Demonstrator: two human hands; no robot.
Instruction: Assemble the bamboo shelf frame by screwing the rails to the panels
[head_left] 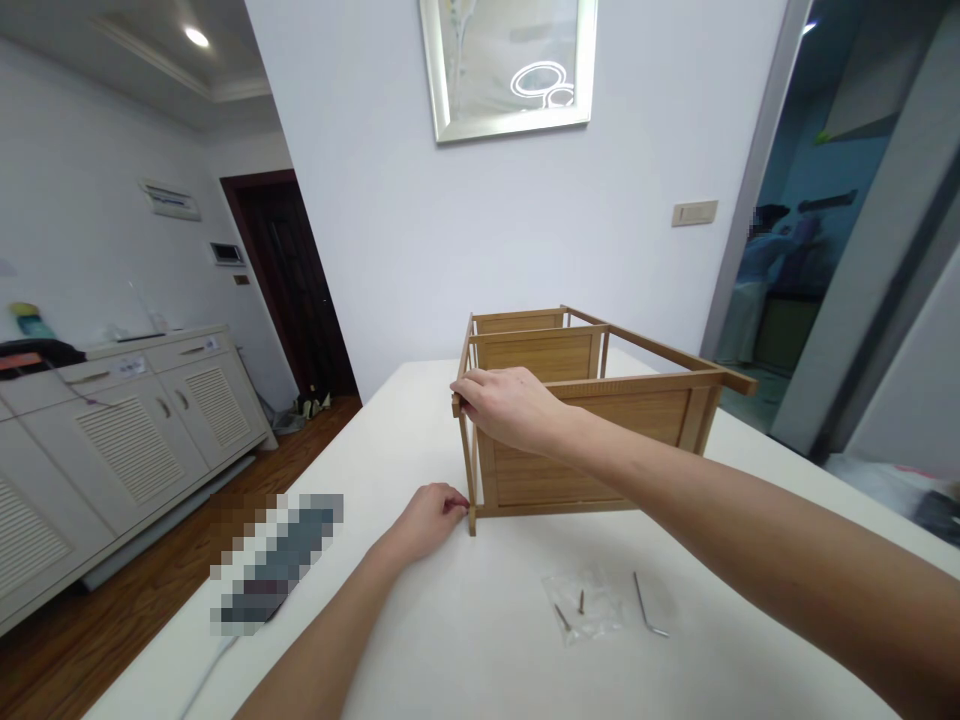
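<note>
A wooden shelf frame (585,450) with slatless panels and thin rails lies on its side on the white table. My right hand (510,405) is closed over its upper left corner, with the fingers wrapped round the end of the rail. Down at the lower left corner, my left hand (429,520) is pinched against the outer side of the post's end. Whatever those fingertips hold is too small to make out. In front of the frame, two screws lie on a clear plastic bag (600,615), and a hex key (643,605) rests to their right.
A pixelated dark device (281,570) with a white cable lies at the table's (480,640) left side. Behind the table is a wall with a framed picture (517,125). A white cabinet (142,410) stands left; a person (757,270) is beyond the right doorway.
</note>
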